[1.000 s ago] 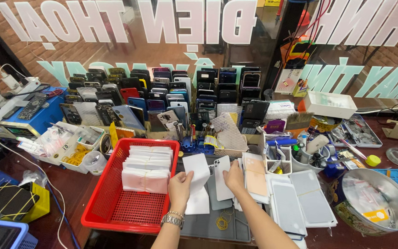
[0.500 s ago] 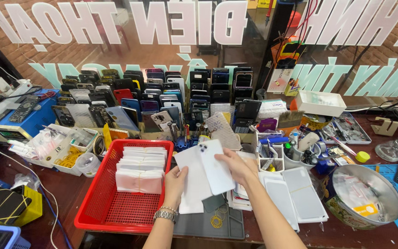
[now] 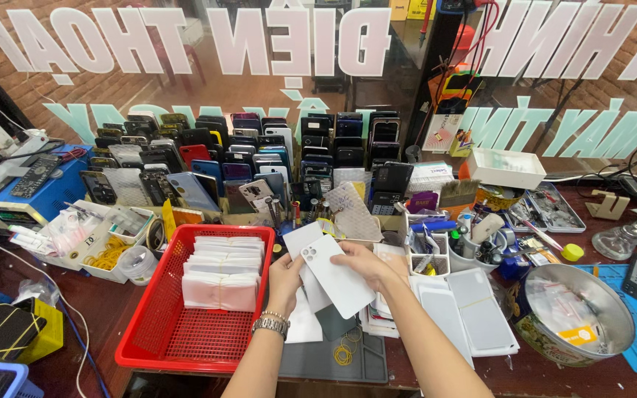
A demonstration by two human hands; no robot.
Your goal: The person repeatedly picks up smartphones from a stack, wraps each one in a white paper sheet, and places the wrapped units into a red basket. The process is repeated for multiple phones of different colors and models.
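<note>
While both hands' fingers clamp a white phone back panel [image 3: 337, 278], red basket [image 3: 149, 346] holding stacked white packets [image 3: 223, 273]

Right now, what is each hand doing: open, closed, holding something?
Left hand: closed on the lower white phone back panel.
Right hand: closed on the upper white phone back panel with camera holes.

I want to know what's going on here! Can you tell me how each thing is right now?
Left hand: holding the white phone back cover.
Right hand: holding the same cover.
White phone back cover: lifted, tilted, camera holes showing.
Red basket: holds stacked white packets.
White packets: piled at the basket's far end.
Metal bowl: holds plastic bags.
</note>
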